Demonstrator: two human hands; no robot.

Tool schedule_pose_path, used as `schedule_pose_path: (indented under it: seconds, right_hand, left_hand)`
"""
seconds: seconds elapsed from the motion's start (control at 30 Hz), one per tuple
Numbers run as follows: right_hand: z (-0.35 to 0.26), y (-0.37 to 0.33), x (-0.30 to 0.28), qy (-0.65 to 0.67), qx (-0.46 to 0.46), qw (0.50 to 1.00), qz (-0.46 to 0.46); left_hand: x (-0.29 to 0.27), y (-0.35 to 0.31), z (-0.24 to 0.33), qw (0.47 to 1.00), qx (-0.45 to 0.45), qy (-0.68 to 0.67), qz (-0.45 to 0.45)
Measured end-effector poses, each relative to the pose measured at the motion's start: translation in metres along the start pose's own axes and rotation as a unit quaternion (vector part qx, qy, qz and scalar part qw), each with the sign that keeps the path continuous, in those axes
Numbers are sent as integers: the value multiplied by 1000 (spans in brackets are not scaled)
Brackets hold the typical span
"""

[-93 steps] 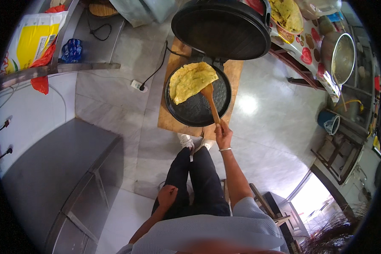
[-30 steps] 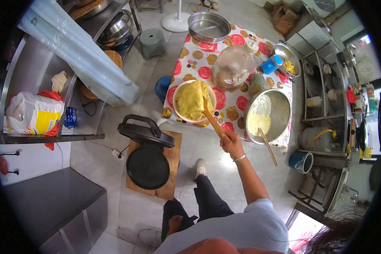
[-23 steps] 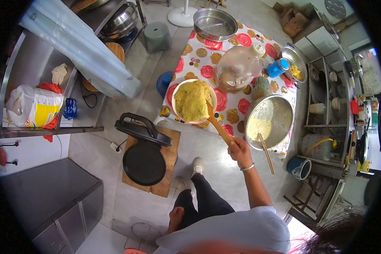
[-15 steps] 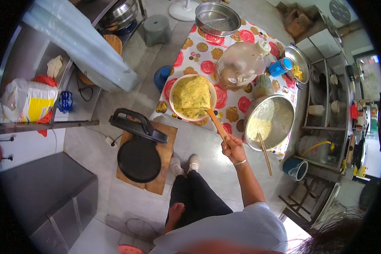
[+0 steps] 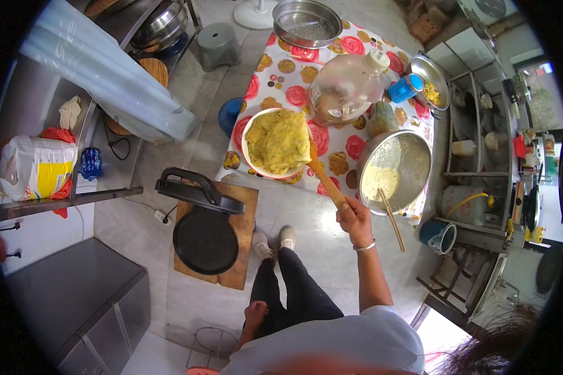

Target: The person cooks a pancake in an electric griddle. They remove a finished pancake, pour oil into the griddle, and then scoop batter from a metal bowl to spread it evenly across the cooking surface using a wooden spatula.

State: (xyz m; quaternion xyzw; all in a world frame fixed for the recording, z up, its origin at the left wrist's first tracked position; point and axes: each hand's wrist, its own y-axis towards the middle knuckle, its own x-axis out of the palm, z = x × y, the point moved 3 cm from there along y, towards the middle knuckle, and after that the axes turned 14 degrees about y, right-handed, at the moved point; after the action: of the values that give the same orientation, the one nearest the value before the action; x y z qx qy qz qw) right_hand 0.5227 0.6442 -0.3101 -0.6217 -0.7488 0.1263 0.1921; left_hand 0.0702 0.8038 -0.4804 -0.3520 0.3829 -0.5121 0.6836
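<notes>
My right hand (image 5: 355, 220) is closed round the handle of a wooden spatula (image 5: 325, 179). The spatula's blade meets soft yellow pancakes (image 5: 276, 140) flecked with green, heaped in a white bowl (image 5: 249, 160) on the table. Whether the blade lies under the top piece is hidden. My left hand (image 5: 256, 311) hangs by my thigh, fingers curled, with nothing seen in it. Right of the spatula, a steel basin (image 5: 417, 164) holds pale batter (image 5: 380, 180), with chopsticks (image 5: 391, 219) leaning over its rim. An open electric griddle (image 5: 205, 239), its black plate bare, stands to the left of my feet.
A flowered cloth covers the table (image 5: 338, 164). On it stand a big clear jug (image 5: 346, 94), a blue-lidded jar (image 5: 405, 88), a steel steamer tray (image 5: 306, 25) and a steel pot (image 5: 429, 80). Boards (image 5: 249, 219) support the griddle. A dark cabinet (image 5: 75, 281) is at left.
My right hand has shifted slightly right with the spatula. The top pancake now spreads wider and flatter at the blade. The whole view has shifted a little.
</notes>
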Motion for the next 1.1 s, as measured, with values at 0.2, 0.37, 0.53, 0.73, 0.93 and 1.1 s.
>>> schedule_pose_path:
  seconds: [0.2, 0.37, 0.53, 0.73, 0.93, 1.1]
  right_hand:
    - [-28, -17, 11, -234, -189, 953, 49]
    - [-12, -19, 10, -357, -262, 888, 123]
    - [39, 1, 25, -429, -272, 848, 151]
    - [77, -6, 30, -358, -331, 855, 180]
    - [99, -3, 29, -282, -272, 899, 193]
    - [108, -10, 28, -282, -243, 912, 174]
  left_hand:
    - [-2, 3, -4, 997, -19, -75, 12]
    - [-4, 5, -1, 998, -14, -58, 21]
    - [-2, 18, -26, 999, 17, -14, 33]
    - [-7, 8, 2, 996, -35, -81, 14]
    - [-8, 5, 15, 1000, -14, -16, -11]
    - [-5, 11, 5, 999, -32, -31, -12]
